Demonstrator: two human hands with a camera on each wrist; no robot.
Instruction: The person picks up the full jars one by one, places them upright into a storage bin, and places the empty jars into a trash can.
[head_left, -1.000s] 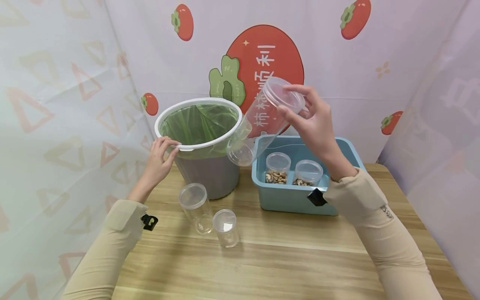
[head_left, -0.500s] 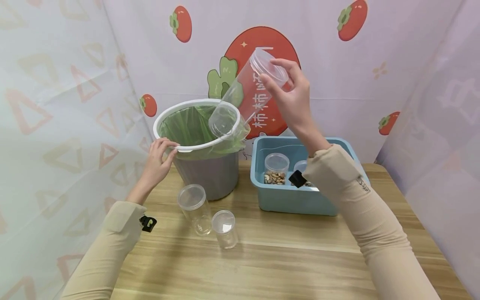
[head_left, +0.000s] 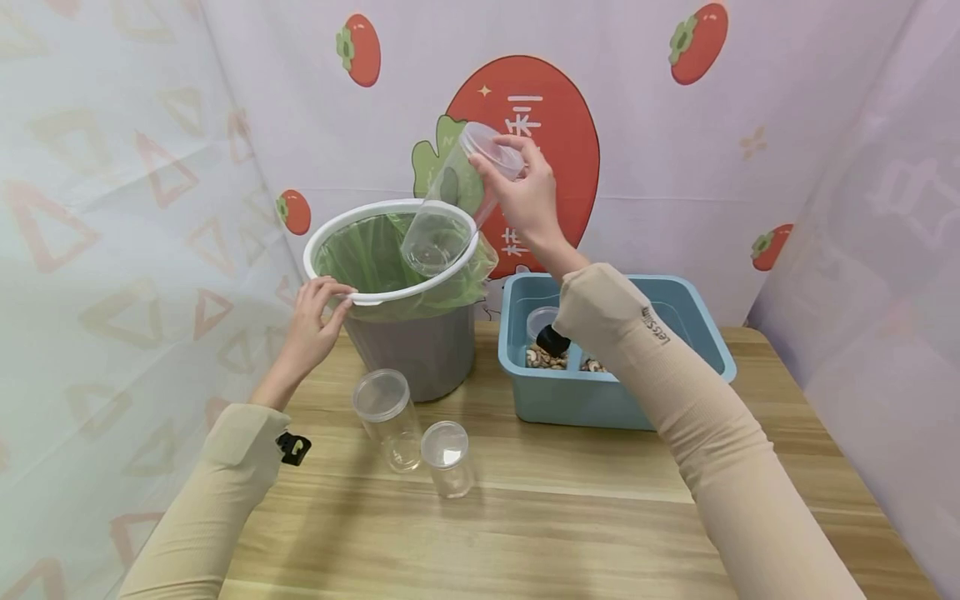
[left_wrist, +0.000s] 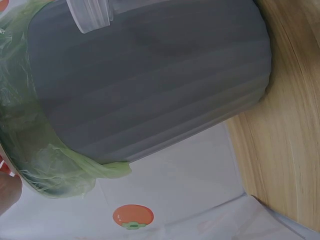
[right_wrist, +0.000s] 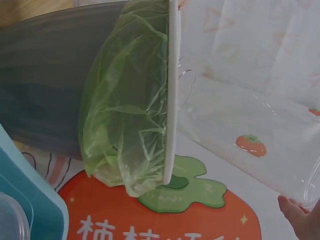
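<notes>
My right hand (head_left: 531, 193) grips a tall clear plastic jar (right_wrist: 250, 132) by its screw lid. The jar tilts, lid up and to the right, and its base dips inside the rim of a grey trash can (head_left: 416, 358). A green bag (right_wrist: 125, 105) lines the can and folds over the outside under the white rim. At the can's near left side, my left hand (head_left: 315, 321) pinches that rim between fingers and thumb. Part of the left hand (left_wrist: 9, 190) shows at the edge of the left wrist view.
In front of the can stand a tall lidded clear jar (head_left: 388, 421) and a shorter one (head_left: 448, 462). A blue basin (head_left: 592, 404) to the right holds lidded jars with nuts (head_left: 546, 358), partly covered by my right sleeve. A printed cloth (head_left: 637, 158) hangs behind.
My right hand has carried the jar left from beside the basin, up, then down so that its base is inside the trash can's rim. The left hand has stayed on the rim.
</notes>
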